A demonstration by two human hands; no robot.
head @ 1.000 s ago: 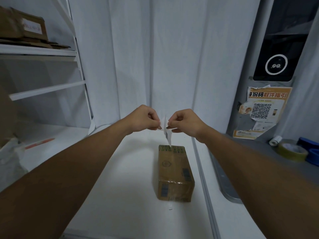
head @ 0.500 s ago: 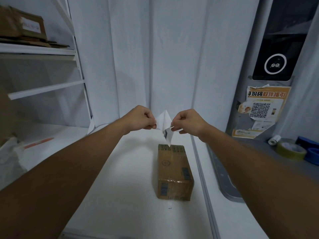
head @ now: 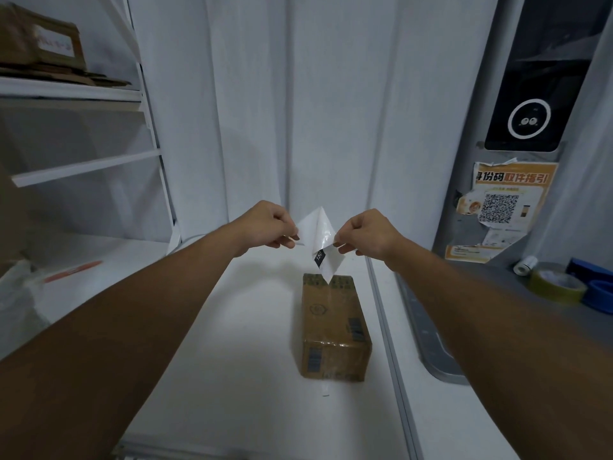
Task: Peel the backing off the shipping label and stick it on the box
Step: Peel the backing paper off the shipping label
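A white shipping label (head: 326, 260) with a small black printed patch hangs in the air above the far end of a brown cardboard box (head: 333, 327). Its white backing sheet (head: 310, 229) spreads open from it in a V. My left hand (head: 268, 225) pinches the backing's left edge. My right hand (head: 365, 235) pinches the label's upper right edge. The box lies lengthwise on the white table (head: 232, 360), taped along its top, directly below and in front of both hands.
White shelving (head: 83, 167) stands on the left, with a cardboard box (head: 39, 44) on top. At right, a grey counter holds tape rolls (head: 552, 283) and a small paper roll (head: 525, 264). A grey machine with an orange QR poster (head: 501, 210) stands behind.
The two sheets have been pulled farther apart. My left hand moved left with the backing and my right hand moved right with the label, widening the V.
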